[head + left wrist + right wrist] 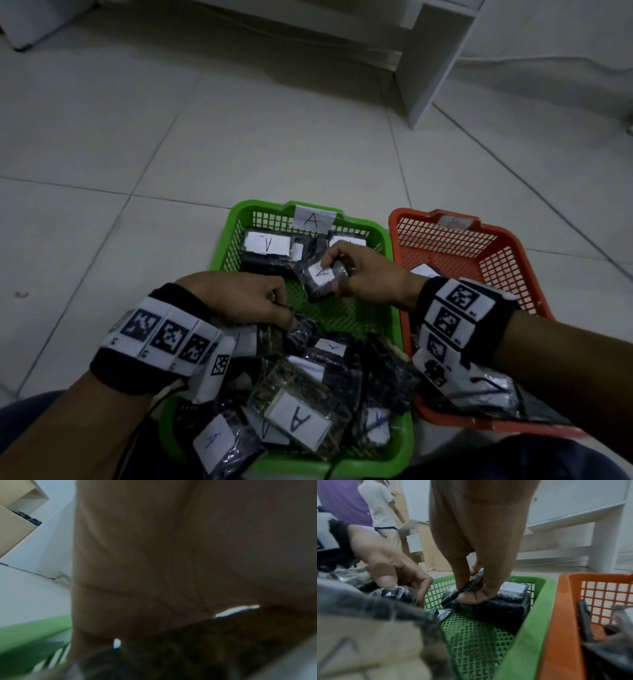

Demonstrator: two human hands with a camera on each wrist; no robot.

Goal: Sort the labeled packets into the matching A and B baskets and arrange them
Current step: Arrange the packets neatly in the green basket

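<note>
A green basket (222,260) tagged A holds dark packets with white A labels. Two or three lie flat in a row at its far end (267,245); a loose pile (294,421) fills the near end. My right hand (334,274) pinches one A packet (320,279) by its edges just above the far row, as the right wrist view confirms (465,586). My left hand (284,308) grips a dark packet (301,330) at the top of the pile, thumb on it (388,580). The orange basket (397,246) stands to the right with a few packets inside. My palm fills the left wrist view.
Both baskets sit on a pale tiled floor (137,137). A white shelf unit (431,61) stands behind them at the upper right. Two people (382,507) stand farther off in the right wrist view. My knees frame the bottom edge.
</note>
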